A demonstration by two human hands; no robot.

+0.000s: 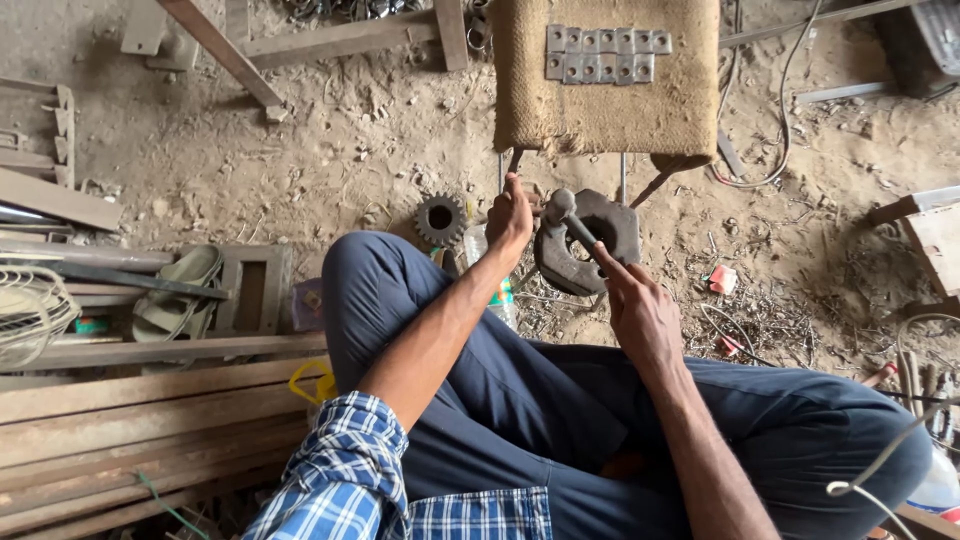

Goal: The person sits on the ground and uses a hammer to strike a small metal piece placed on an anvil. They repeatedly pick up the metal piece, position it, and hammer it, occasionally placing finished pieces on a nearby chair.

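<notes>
My right hand (640,310) grips the handle of a hammer (563,212), whose head hangs over a dark, heavy iron block (612,238) with a hole in it, lying on the dirt floor. My left hand (510,215) is closed around something small at the block's left edge; what it holds is hidden by the fingers. Just beyond stands a burlap-covered stool (600,110) with several small square metal plates (605,54) laid in two rows on top. My legs in dark blue trousers are crossed below the hands.
A rusty gear (440,219) lies left of the block, a plastic bottle (497,296) beside my knee. Wooden planks (130,420) are stacked at the left with a green sandal (180,290). Wires (770,150) trail at right, with scrap and debris scattered on the dirt.
</notes>
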